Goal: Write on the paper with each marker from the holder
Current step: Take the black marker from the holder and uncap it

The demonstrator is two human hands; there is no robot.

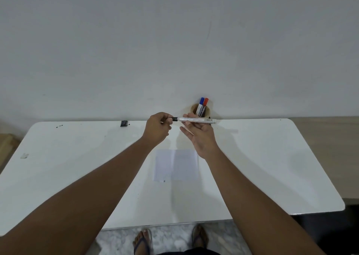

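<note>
Both hands are up over the far edge of the white worktop (pixel 252 167), sharing one marker (pixel 197 120); its long axis runs flat from nine to three o'clock, the right hand (pixel 201 134) loosely cradling the white barrel, the left hand (pixel 158 127) clenched on the black cap (pixel 174 119) end, so the cap looks ready to pull off toward nine. The paper (pixel 175 165) lies bare at six o'clock from the hands, nearer the right one; the holder (pixel 200 110) at twelve against the plain pale wall (pixel 174 41) keeps a blue marker (pixel 201 103) and a red marker (pixel 205 105).
</note>
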